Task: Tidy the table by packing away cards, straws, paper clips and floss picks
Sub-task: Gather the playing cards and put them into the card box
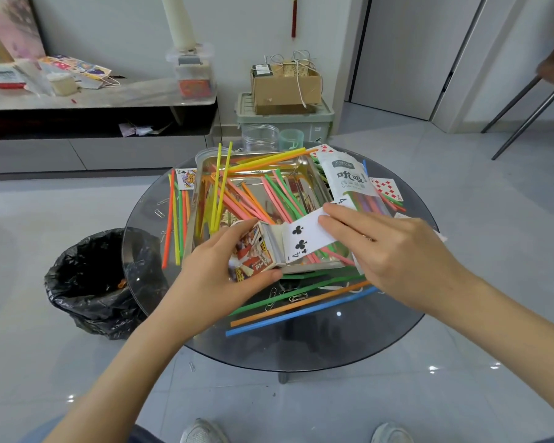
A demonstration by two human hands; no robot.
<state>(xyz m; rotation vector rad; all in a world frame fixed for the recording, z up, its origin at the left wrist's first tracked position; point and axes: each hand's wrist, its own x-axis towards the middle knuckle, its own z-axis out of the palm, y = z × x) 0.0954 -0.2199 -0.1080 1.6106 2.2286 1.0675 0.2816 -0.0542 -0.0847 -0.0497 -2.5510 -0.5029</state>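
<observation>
My left hand (218, 266) grips a red printed card box (253, 254) over the near edge of a metal tray (202, 167). My right hand (387, 247) pinches a four of clubs card (304, 239) whose end meets the box's open mouth. Coloured straws (263, 193) lie heaped in the tray, and more straws (301, 306) lie on the round glass table (301, 346) in front of it. A straw packet (352, 180) lies at the tray's right. Loose cards (387, 188) and paper clips (296, 297) are scattered on the glass.
A bin with a black bag (90, 282) stands on the floor at the table's left. A clear jar (259, 137) and a green cup (291, 139) stand at the table's far edge. A low TV cabinet (93, 100) and boxes (285, 84) line the wall.
</observation>
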